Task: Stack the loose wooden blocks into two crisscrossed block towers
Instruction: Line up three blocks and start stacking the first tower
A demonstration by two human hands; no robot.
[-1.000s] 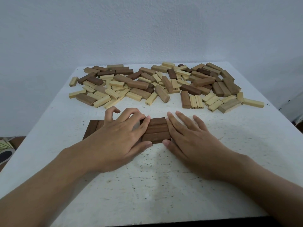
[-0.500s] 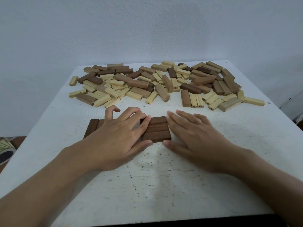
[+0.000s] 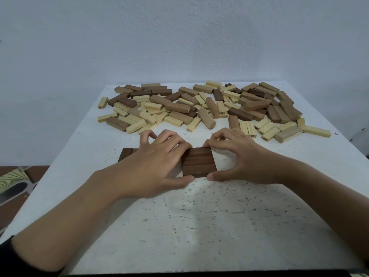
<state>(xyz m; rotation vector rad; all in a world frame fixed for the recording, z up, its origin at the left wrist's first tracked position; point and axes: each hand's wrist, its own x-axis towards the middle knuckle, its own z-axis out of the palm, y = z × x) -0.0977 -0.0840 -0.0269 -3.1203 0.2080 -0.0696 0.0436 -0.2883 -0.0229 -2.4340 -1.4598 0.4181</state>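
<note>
Dark base blocks (image 3: 199, 162) sit squared: my left hand (image 3: 153, 160) and right hand (image 3: 245, 156), flat before, now pinch their edges.

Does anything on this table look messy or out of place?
Nothing looks damaged. The loose blocks lie jumbled at all angles along the far side of the table, some overlapping; the near row of dark blocks sits neat and square.
</note>
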